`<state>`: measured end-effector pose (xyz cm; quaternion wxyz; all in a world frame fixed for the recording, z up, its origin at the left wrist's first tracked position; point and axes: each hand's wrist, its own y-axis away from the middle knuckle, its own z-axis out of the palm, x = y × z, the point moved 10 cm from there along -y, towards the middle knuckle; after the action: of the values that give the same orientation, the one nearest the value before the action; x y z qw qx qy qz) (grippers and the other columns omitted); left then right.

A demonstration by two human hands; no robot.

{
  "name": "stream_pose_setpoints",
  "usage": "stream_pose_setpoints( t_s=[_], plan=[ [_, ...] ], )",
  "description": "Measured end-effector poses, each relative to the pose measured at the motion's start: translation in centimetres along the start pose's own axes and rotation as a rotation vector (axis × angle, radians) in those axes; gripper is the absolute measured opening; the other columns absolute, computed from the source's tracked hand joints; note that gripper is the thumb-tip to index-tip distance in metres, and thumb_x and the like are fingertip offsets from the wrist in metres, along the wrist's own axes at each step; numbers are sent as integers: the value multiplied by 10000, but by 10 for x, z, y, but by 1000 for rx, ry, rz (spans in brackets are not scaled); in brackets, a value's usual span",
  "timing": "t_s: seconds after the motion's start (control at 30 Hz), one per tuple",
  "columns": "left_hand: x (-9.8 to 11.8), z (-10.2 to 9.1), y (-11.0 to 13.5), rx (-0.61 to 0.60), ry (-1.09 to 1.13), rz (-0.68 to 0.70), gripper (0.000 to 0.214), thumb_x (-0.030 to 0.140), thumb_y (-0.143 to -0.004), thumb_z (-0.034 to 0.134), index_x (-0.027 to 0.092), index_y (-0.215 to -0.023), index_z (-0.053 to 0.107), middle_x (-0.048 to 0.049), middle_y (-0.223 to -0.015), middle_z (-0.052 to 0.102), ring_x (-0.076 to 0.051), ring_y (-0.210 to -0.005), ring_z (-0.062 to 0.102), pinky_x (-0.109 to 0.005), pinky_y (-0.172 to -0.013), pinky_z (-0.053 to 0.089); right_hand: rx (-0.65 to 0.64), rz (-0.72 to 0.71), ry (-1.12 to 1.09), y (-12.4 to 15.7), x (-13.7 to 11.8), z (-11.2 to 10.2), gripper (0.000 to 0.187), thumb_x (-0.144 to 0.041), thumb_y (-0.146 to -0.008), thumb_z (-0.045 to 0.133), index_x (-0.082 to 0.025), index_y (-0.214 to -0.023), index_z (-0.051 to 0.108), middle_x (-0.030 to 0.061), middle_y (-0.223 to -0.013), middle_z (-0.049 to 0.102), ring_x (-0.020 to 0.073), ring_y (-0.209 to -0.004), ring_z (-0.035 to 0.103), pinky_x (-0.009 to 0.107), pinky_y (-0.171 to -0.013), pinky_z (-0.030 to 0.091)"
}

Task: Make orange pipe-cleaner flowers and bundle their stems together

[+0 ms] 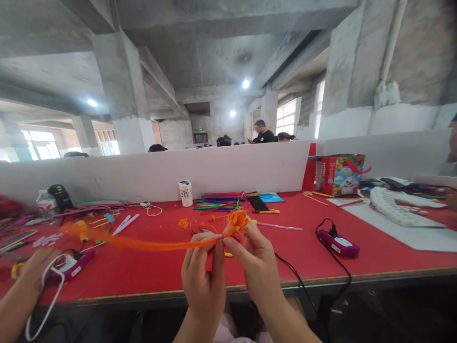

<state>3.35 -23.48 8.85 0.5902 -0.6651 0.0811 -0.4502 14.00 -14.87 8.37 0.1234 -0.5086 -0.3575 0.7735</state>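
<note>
An orange flower-like bunch of fuzzy loops (237,222) rises above my fingertips over the red table. My right hand (263,262) pinches it at its base between thumb and fingers. Close beside it, my left hand (204,276) pinches a long orange fuzzy strip, which looks like a pipe cleaner (153,245). That strip stretches far to the left, its outer end blurred. Both hands' fingertips meet just below the bunch, and the exact join there is hidden. Orange scraps (183,222) lie on the table behind.
Coloured pipe cleaners (219,202) lie near a white cup (185,193) by the white partition (228,171). Purple power strips (339,242) with cords sit on the red table (143,276). Another person's hand (39,264) is at the left; a gift bag (342,175) stands at the right.
</note>
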Motion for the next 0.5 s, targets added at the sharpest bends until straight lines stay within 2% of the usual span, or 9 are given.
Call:
stream_pose_setpoints(
  t_s=[0.1,0.17,0.27,0.37,0.43,0.5],
  plan=[
    [9,4,-1,-49,44,64,175,85,-796,561,225,-865,640,-8,-793,625,-136,-756,578,-231,-676,477,2,-21,-28,2,-2,-2,44,-222,-795,631,-248,-810,663,1,-838,548,159,-819,505,281,-749,407],
    [5,4,-4,-39,157,-26,138,111,-797,577,224,-821,653,0,-763,630,-128,-738,583,-217,-665,478,-11,-25,-64,3,-3,-3,61,-229,-803,629,-259,-840,667,4,-855,549,160,-823,509,287,-750,410],
    [-18,10,-2,-60,423,-363,63,222,-782,627,200,-756,680,-2,-696,639,-125,-666,598,-208,-609,489,-56,-4,-110,5,-4,-1,77,-241,-809,625,-266,-867,668,12,-870,544,169,-828,521,295,-728,430],
    [-38,27,11,-157,662,-712,112,270,-729,689,161,-703,691,-1,-587,622,-114,-571,581,-208,-565,485,-103,48,-142,6,-2,2,69,-250,-820,610,-254,-852,671,15,-841,533,149,-727,530,272,-617,449],
    [-42,37,17,-213,782,-855,139,258,-715,701,137,-651,677,1,-538,596,-92,-524,549,-189,-531,460,-125,81,-193,6,0,6,63,-257,-815,612,-237,-805,671,13,-814,522,122,-627,521,242,-512,438],
    [-41,46,21,-262,880,-939,175,247,-725,690,122,-609,651,10,-507,561,-68,-486,513,-166,-496,423,-143,126,-263,7,4,11,80,-275,-799,627,-219,-757,665,11,-803,517,94,-535,509,216,-424,415]
  ],
)
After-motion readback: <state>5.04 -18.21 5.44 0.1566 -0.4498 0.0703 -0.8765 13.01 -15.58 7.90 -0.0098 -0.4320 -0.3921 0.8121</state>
